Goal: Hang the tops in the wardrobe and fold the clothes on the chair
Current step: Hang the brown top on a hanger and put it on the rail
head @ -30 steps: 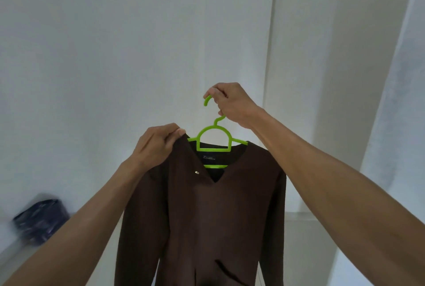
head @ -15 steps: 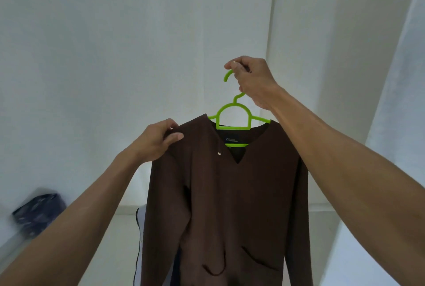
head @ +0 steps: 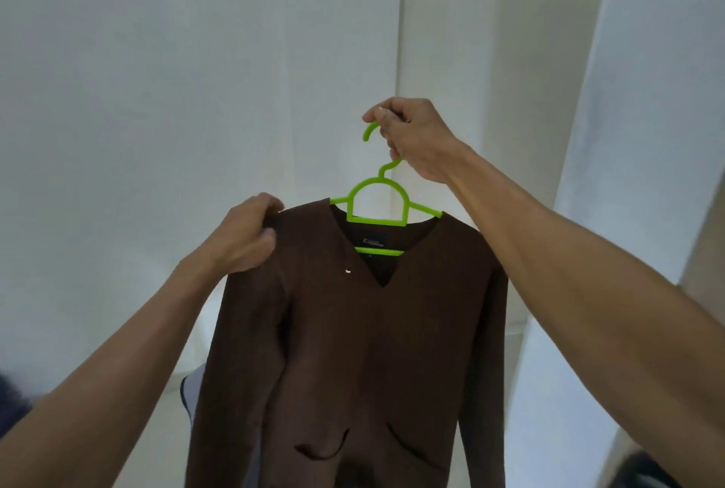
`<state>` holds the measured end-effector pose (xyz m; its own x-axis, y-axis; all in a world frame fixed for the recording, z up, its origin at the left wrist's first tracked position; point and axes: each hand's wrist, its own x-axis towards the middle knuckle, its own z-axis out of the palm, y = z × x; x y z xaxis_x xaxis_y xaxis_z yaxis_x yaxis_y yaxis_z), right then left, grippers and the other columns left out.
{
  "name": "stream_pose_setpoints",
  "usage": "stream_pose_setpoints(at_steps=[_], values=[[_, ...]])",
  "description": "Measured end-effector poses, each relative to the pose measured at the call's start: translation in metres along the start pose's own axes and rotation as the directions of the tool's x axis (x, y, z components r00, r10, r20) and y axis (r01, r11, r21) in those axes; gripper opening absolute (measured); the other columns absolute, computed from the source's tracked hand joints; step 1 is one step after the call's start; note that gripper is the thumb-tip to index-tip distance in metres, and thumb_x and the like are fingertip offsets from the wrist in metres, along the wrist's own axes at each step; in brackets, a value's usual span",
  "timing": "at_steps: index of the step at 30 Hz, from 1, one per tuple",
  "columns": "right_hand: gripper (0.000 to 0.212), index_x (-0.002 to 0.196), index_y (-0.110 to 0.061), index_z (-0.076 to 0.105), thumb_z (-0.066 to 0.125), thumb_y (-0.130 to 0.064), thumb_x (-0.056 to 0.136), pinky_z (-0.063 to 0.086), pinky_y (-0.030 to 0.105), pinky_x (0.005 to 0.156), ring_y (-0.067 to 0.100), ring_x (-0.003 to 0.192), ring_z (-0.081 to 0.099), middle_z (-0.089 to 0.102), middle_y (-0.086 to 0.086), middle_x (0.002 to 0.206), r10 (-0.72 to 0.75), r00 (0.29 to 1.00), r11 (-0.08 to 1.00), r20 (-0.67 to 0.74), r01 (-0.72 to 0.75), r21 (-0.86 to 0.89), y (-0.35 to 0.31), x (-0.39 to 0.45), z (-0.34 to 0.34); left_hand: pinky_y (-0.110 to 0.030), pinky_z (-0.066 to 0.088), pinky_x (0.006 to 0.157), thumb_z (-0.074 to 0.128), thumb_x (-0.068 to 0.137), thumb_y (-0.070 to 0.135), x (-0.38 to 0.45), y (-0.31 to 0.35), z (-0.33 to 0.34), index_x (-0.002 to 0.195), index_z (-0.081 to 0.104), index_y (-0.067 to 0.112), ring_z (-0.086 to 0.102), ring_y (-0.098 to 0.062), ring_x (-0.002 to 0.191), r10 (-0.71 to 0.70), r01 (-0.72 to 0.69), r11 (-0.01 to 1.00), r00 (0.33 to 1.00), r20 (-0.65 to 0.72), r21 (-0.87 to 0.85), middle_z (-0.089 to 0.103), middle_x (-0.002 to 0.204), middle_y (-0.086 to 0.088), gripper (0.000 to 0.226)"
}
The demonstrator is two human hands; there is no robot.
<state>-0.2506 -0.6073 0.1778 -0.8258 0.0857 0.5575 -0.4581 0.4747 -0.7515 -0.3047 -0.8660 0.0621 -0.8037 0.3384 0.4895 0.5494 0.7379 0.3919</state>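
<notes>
The right hand is curled round the hook of a green hanger, holding it up in front of a white wall. A brown top hangs on the hanger, V-neck facing the camera, sleeves hanging down, two slit pockets low on its front. The left hand pinches the top's shoulder seam, fingers folded over the fabric at the hanger's left end. Behind the top's lower left edge, a bit of pale cloth shows.
</notes>
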Motion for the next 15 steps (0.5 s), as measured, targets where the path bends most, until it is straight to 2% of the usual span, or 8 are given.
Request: stream_pose_setpoints(at_steps=[2,4,6,8,10,11,13,15], values=[[0.024,0.095,-0.018,0.069,0.047,-0.018,0.105,0.042,0.024,0.057,0.009,0.062,0.042,0.044,-0.002,0.070,0.018,1.000,1.000,-0.010,-0.018,0.020,-0.002,-0.002,0.001,-0.034,0.046,0.091,0.050,0.094,0.019,0.004,0.016,0.007,0.124,0.058,0.011,0.059,-0.023,0.104,0.159,-0.160,0.986,0.987,-0.017,-0.038,0.063,0.115,-0.006,0.032],[0.023,0.098,-0.017,0.069,0.047,-0.018,0.105,0.042,0.023,0.057,0.009,0.059,0.042,0.043,-0.001,0.067,0.036,0.999,0.999,-0.013,-0.035,0.041,-0.005,-0.005,0.000,-0.041,0.049,0.089,0.051,0.100,0.028,0.009,0.025,0.019,0.120,0.057,0.012,0.060,-0.026,0.100,0.251,-0.249,0.967,0.967,-0.040,0.054,0.064,0.111,-0.006,0.026],[0.022,0.101,-0.013,0.069,0.047,-0.016,0.105,0.042,0.024,0.057,0.009,0.057,0.042,0.044,0.000,0.066,0.041,0.999,0.997,0.007,-0.041,0.058,-0.007,-0.007,-0.003,-0.043,0.048,0.085,0.046,0.102,0.027,0.014,0.027,0.028,0.113,0.056,0.010,0.059,-0.030,0.096,0.269,-0.261,0.959,0.960,-0.071,0.110,0.061,0.108,-0.009,0.022],[0.020,0.107,-0.008,0.068,0.049,-0.015,0.105,0.045,0.027,0.059,0.009,0.057,0.047,0.053,0.002,0.069,0.054,0.997,0.994,0.057,-0.059,0.095,-0.012,-0.011,-0.010,-0.044,0.047,0.083,0.045,0.103,0.021,0.019,0.025,0.031,0.108,0.057,0.008,0.059,-0.032,0.093,0.286,-0.281,0.957,0.954,-0.086,0.073,0.060,0.103,-0.011,0.018],[0.020,0.116,-0.008,0.066,0.052,-0.017,0.104,0.054,0.031,0.071,0.011,0.068,0.058,0.067,0.005,0.086,0.087,0.989,0.988,0.116,-0.101,0.120,-0.015,-0.014,-0.019,-0.045,0.048,0.083,0.048,0.102,0.016,0.022,0.021,0.030,0.107,0.060,0.005,0.060,-0.033,0.093,0.308,-0.308,0.951,0.946,-0.101,0.017,0.062,0.102,-0.012,0.017],[0.022,0.121,-0.011,0.064,0.052,-0.019,0.104,0.056,0.035,0.080,0.013,0.078,0.063,0.070,0.005,0.100,0.110,0.986,0.989,0.125,-0.122,0.086,-0.014,-0.016,-0.026,-0.045,0.049,0.083,0.050,0.101,0.015,0.024,0.019,0.029,0.107,0.061,0.005,0.060,-0.032,0.093,0.312,-0.314,0.950,0.943,-0.113,0.003,0.063,0.102,-0.012,0.016],[0.030,0.132,-0.018,0.059,0.052,-0.025,0.104,0.054,0.039,0.091,0.015,0.100,0.065,0.065,0.003,0.122,0.177,0.977,0.982,0.119,-0.167,-0.093,-0.003,-0.024,-0.045,-0.045,0.049,0.084,0.051,0.101,0.014,0.026,0.015,0.028,0.108,0.063,0.005,0.060,-0.031,0.093,0.307,-0.311,0.950,0.942,-0.133,-0.007,0.064,0.102,-0.011,0.016],[0.035,0.136,-0.021,0.057,0.051,-0.033,0.104,0.051,0.042,0.096,0.015,0.110,0.064,0.063,-0.001,0.128,0.310,0.939,0.915,0.150,-0.251,-0.317,0.014,-0.041,-0.064,-0.042,0.049,0.083,0.052,0.101,0.014,0.029,0.010,0.025,0.108,0.063,0.007,0.060,-0.030,0.093,0.294,-0.300,0.954,0.945,-0.143,-0.018,0.065,0.102,-0.010,0.016]])
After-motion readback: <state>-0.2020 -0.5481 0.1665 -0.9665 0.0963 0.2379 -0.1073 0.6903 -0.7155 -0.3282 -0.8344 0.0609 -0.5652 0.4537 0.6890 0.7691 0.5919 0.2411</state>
